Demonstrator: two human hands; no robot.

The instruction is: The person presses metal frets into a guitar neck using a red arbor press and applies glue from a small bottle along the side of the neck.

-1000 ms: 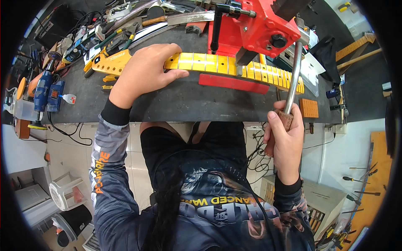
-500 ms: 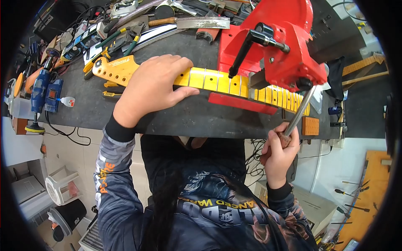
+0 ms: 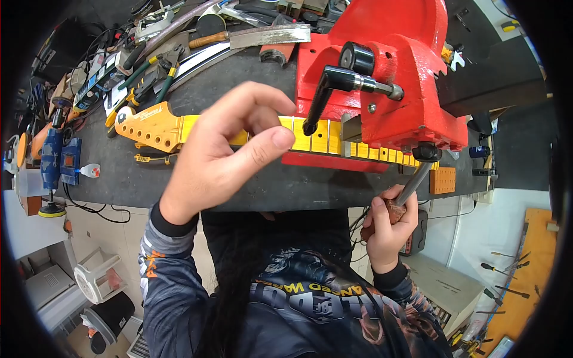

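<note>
A yellow guitar neck [image 3: 319, 136] with frets lies across the bench, its headstock [image 3: 146, 125] at the left. A red press [image 3: 406, 89] with a black handle [image 3: 320, 95] stands over the fretboard, and a metal piece under its head meets the frets. Above the neck's left part is my left hand [image 3: 224, 149], fingers curved and apart, holding nothing. My right hand [image 3: 388, 230] is closed round the brown grip of a metal lever [image 3: 413, 185], which runs up to the press head.
A dark bench [image 3: 239, 191] carries a saw [image 3: 268, 37], pliers [image 3: 170, 80] and cables behind the neck. A blue rotary tool [image 3: 52, 143] stands at the left, a drilled wooden block [image 3: 442, 180] at the right. Screwdrivers hang on a wooden board [image 3: 531, 280].
My left hand has come up off the neck and its fingers have opened. My right hand and the lever's grip have shifted left and slightly down. The whole view has shifted somewhat.
</note>
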